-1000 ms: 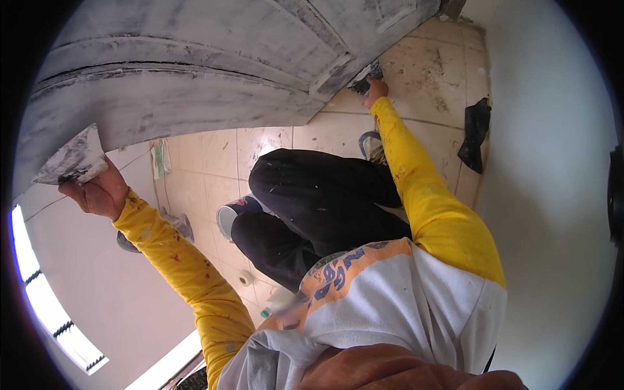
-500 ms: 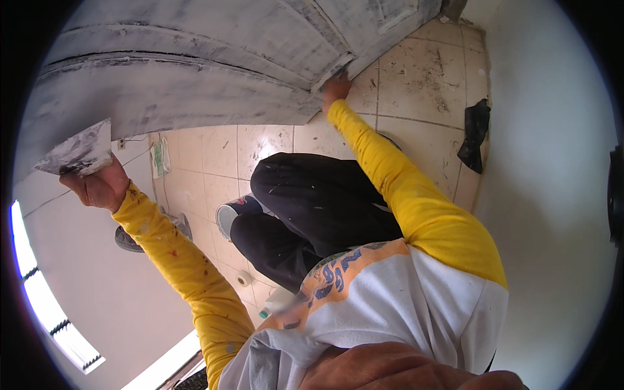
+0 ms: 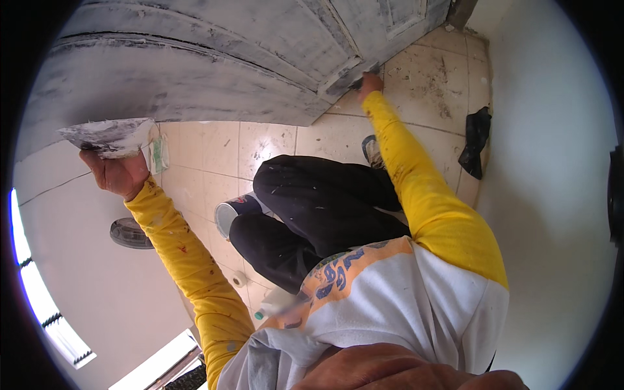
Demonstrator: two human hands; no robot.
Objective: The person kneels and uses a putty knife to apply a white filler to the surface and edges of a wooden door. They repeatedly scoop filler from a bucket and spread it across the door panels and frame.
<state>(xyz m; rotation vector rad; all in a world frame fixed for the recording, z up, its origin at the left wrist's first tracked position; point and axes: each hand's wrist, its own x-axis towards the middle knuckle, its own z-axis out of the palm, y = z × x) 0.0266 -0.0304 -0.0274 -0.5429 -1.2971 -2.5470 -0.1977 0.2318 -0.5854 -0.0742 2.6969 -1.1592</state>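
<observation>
A panelled door (image 3: 188,78), smeared with grey and white filler, spans the top of the view. My left hand (image 3: 120,174) grips a flat putty board (image 3: 107,136) from below; white and dark smears cover its face. At the door's lower right corner, my right hand (image 3: 371,84) is closed on a putty knife (image 3: 357,84), whose blade lies against the bottom rail. Only a little of the knife shows past the fingers. My dark-trousered knees are bent between the two arms.
A paint bucket (image 3: 225,220) lies tipped beside my knee on stained floor tiles (image 3: 266,140). A tape roll (image 3: 238,279) and a white jug (image 3: 281,301) with a green cap are nearer. Black plastic (image 3: 476,143) lies by the right wall (image 3: 546,195). A fan (image 3: 132,233) is at left.
My right hand has slid right along the door's bottom rail with the putty knife. The left hand has come right and slightly lower, and the putty board has tilted flatter.
</observation>
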